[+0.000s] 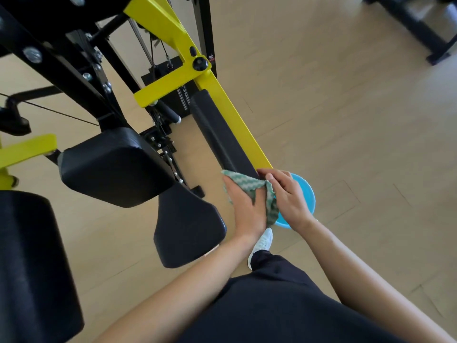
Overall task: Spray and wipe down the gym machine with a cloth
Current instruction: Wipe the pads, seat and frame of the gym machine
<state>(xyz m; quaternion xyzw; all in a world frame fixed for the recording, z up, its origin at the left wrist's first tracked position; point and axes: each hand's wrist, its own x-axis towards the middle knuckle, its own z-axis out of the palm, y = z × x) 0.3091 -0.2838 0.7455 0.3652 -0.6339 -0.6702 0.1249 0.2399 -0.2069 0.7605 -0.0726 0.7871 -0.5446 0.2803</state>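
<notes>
A black and yellow gym machine fills the left half of the head view. Its yellow arm (230,105) slopes down toward me with a long black foam pad (217,134) mounted along it. A green and white cloth (249,185) wraps the near end of that pad. My left hand (247,206) grips the cloth from the left side of the pad end. My right hand (288,196) holds the cloth's hanging right edge, its thumb resting on the pad end. No spray bottle is in view.
A blue bowl (305,191) sits on the wooden floor just behind my right hand. Black seat pads (116,167) (188,226) stand to the left of my hands. My white shoe (262,243) is below them. Another black frame (415,23) stands far right.
</notes>
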